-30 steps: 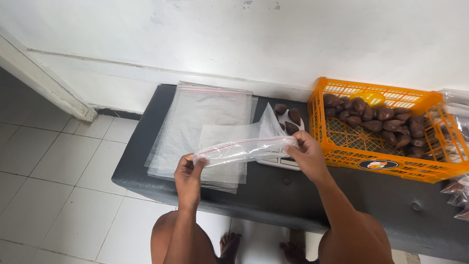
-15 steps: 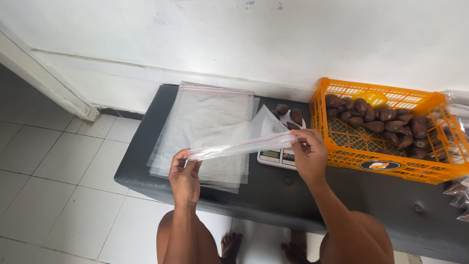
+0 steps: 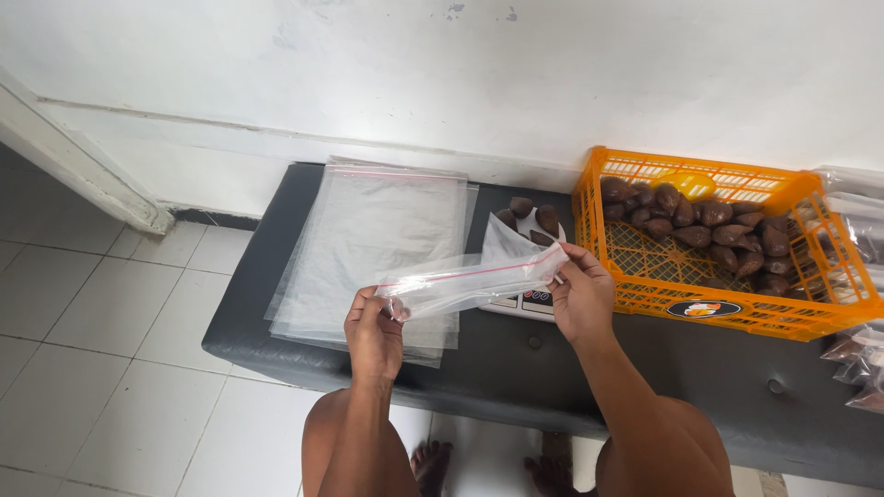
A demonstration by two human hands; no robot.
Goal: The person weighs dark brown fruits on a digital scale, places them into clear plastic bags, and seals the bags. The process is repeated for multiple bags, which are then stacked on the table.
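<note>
- Head view: the left hand [image 3: 373,333] and the right hand [image 3: 578,296] hold one clear zip bag [image 3: 474,277] stretched between them, lifted above the dark padded tabletop [image 3: 516,364].
- Left fingers [image 3: 394,308] are pinched shut on the bag's near corner; the right fingers are closed on its far end, up by the red seal strip. Neither hand is free.
- The bag hangs slightly twisted, its mouth edge running from one hand to the other, over the small scale [image 3: 525,302] that lies just beside the right hand.
- A few brown scaly fruits [image 3: 534,219] rest on the scale's pan, behind the bag; many more fill the orange crate [image 3: 801,317] to the right, touching the tabletop.
- A stack of flat clear bags [image 3: 373,244] lies under and behind the left hand.
- Filled bags [image 3: 861,364] sit at the far right edge, only partly in view.
- Judging from the grip, the mouth opens best if each hand catches only one layer of the plastic near the seal and draws apart evenly; pinching both layers together would keep it closed.
- Keeping the bag lifted clear of the stack seems wise, since thin sheets cling and a second bag could come along.
- Whether the seal is already parted cannot be told here.
</note>
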